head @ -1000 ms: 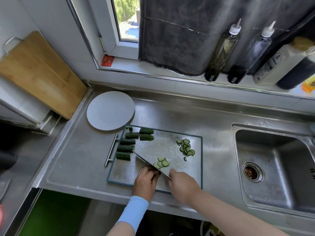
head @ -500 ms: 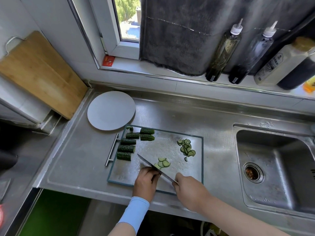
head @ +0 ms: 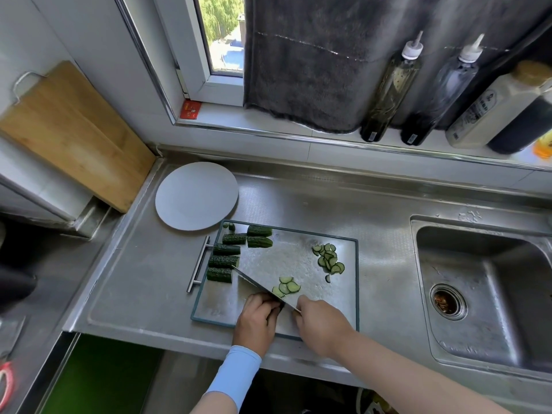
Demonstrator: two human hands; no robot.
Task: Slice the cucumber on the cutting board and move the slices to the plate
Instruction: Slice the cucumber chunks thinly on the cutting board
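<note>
A steel cutting board (head: 337, 300) with a teal rim lies on the counter. Several dark green cucumber chunks (head: 224, 261) line its left side. Cut slices lie in a pile (head: 328, 259) at the right and in a small group (head: 286, 286) beside the knife blade (head: 257, 283). My left hand (head: 257, 319) curls its fingers over a cucumber piece at the blade, which is mostly hidden. My right hand (head: 322, 324) grips the knife handle. The round white plate (head: 195, 200) sits behind the board's left corner with nothing on it.
A sink (head: 484, 291) lies to the right. Bottles (head: 388, 94) and a dark towel (head: 310, 61) stand along the windowsill. A wooden board (head: 68, 135) leans at the left wall. The counter's front edge runs just below my hands.
The knife and my right hand drew back toward the near right, then came forward again to the cucumber piece. My left hand has stayed in place.
</note>
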